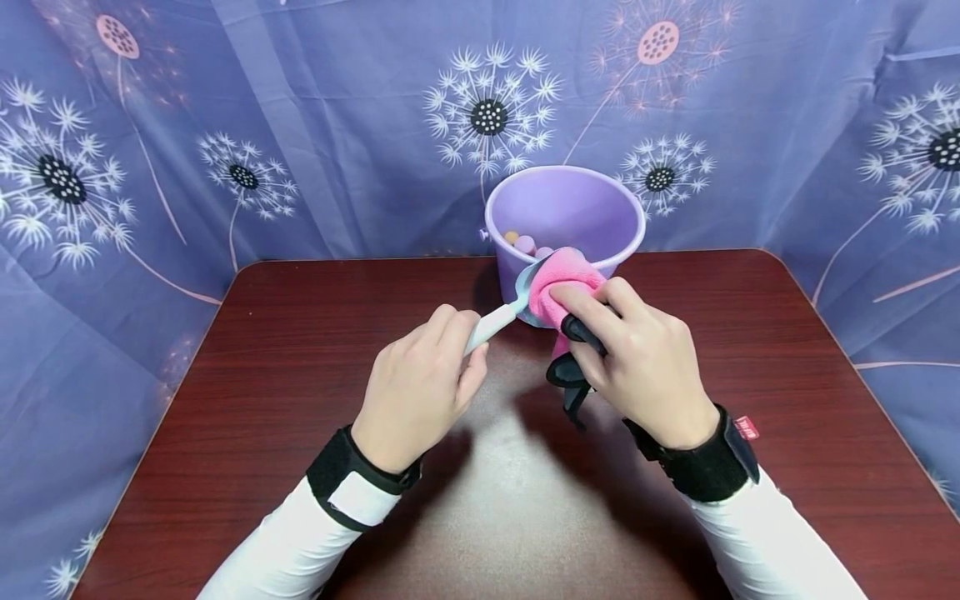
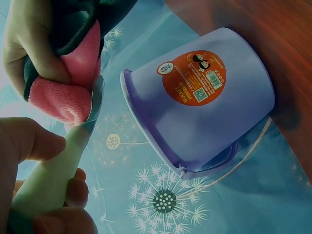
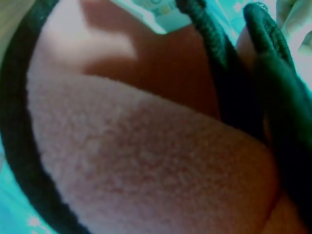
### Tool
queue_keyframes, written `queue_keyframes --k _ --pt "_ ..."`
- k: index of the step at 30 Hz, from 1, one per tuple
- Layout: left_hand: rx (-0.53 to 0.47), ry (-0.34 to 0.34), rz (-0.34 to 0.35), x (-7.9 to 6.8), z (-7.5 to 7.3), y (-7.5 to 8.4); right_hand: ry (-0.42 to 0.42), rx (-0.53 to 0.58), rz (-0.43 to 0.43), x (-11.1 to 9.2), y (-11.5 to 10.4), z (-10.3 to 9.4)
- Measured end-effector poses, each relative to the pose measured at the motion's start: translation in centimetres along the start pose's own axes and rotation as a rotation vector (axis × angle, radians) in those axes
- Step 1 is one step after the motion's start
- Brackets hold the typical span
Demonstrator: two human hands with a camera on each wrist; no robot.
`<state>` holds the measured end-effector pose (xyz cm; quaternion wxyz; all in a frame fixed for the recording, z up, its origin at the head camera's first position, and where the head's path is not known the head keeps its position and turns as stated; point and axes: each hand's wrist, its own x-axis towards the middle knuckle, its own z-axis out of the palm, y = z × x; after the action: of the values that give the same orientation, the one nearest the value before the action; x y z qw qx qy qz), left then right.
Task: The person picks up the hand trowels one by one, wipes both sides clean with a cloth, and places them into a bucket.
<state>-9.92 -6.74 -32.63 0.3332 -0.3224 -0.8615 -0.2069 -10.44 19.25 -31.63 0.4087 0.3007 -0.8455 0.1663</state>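
My left hand (image 1: 420, 383) grips the pale handle of a white-handled spoon (image 1: 491, 327). Its shiny, curved head points up and to the right, partly covered by a pink cloth (image 1: 566, 271) with black edging. With fingers bent into that cloth, my right hand (image 1: 645, 358) holds it against the spoon's head. In the left wrist view the cloth (image 2: 66, 100) wraps one side of the head, and the thumb lies along the handle. Folds of cloth (image 3: 146, 156) fill most of the right wrist view, hiding the fingers there.
Just behind the hands, a purple bucket (image 1: 517, 271) stands at the table's back edge, with several small pastel pieces (image 1: 525, 244) inside. An orange label (image 2: 195, 78) is on its side. The dark red wooden table (image 1: 315, 333) meets a blue dandelion-print curtain (image 1: 360, 125).
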Motion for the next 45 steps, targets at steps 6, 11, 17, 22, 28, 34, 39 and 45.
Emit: queue_keyframes --k 6,11,17,22,28,34,39,45 --pt "0.009 0.006 0.018 0.1 0.1 -0.1 -0.018 0.063 -0.02 0.0 -0.1 -0.1" --pt "0.023 0.009 0.025 0.1 0.1 -0.2 -0.044 0.102 -0.055 0.1 -0.2 -0.2" --pt "0.041 0.024 0.031 0.1 0.0 -0.3 -0.087 0.138 -0.089 0.2 -0.1 -0.5" --pt "0.044 0.034 0.034 0.1 -0.2 -0.4 -0.118 0.121 -0.079 0.2 0.4 -0.8" --pt "0.04 0.033 0.029 0.1 -0.5 -0.4 -0.112 0.061 -0.054 0.1 1.0 -1.0" --pt "0.038 0.043 0.03 0.2 -0.6 -0.5 -0.111 0.02 -0.002 0.0 1.4 -1.2" --pt "0.033 0.058 0.029 0.2 -0.6 -0.6 -0.097 -0.001 0.051 -0.1 1.7 -1.5" --pt "0.026 0.069 0.026 0.3 -0.7 -0.7 -0.109 -0.035 0.107 0.0 1.9 -1.9"
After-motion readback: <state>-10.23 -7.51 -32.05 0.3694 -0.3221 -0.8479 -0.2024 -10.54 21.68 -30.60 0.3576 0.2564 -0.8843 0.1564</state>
